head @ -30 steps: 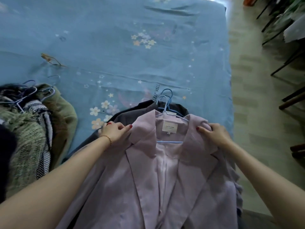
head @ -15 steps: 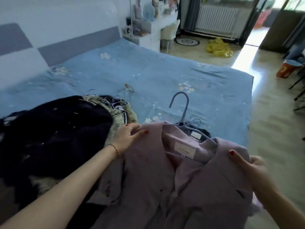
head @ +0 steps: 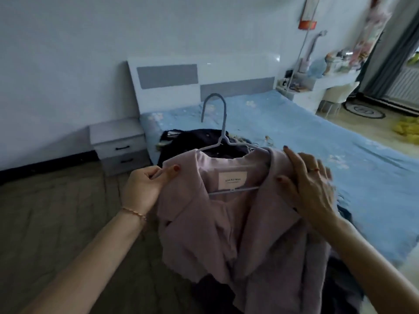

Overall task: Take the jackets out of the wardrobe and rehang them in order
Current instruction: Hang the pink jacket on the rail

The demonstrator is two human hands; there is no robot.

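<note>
Now left hand (head: 145, 189) pinches jacket (head: 238, 234) at one shoulder, right hand (head: 310, 184) curls over other; jacket lifted on hanger (head: 223, 141), off bed's near edge. Judgement: keep shoulders level, seat collar square on hanger, hook upright, before carrying to wardrobe. Beyond, dark clothes pile (head: 195, 143) on bed (head: 340, 143).

1. Pale lilac jacket (head: 238, 234): hem cut off by bottom edge.
2. White neck label (head: 232, 179): print too small to read.
3. Dark clothes pile (head: 195, 143) beyond left hand (head: 145, 189): items indistinguishable.
4. Right hand (head: 310, 184): fingertips motion-blurred.
</note>
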